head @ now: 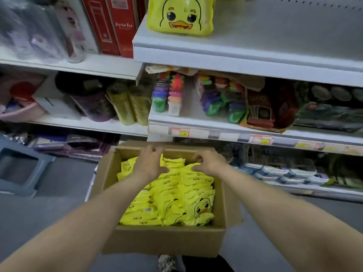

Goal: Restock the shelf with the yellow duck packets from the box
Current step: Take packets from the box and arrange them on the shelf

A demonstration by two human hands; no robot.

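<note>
— Where are the hands?
— The left hand [151,163] and right hand [208,162] both curl their fingers round packets [176,193] at the far end of the box [167,240].
— What's around them?
— A lone packet [180,15] stands on the shelf [275,36] above, with toys [170,95] one level below. Red boxes [115,24] are up on the left, and a stool [21,167] stands on the grey floor [49,203].

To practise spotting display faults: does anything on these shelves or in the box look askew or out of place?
Yes. On the middle shelf, the cardboard tray of card games sits tilted, its front corner hanging over the shelf edge. In the box, the nearest duck packets lie flat while those behind stand in rows.
</note>
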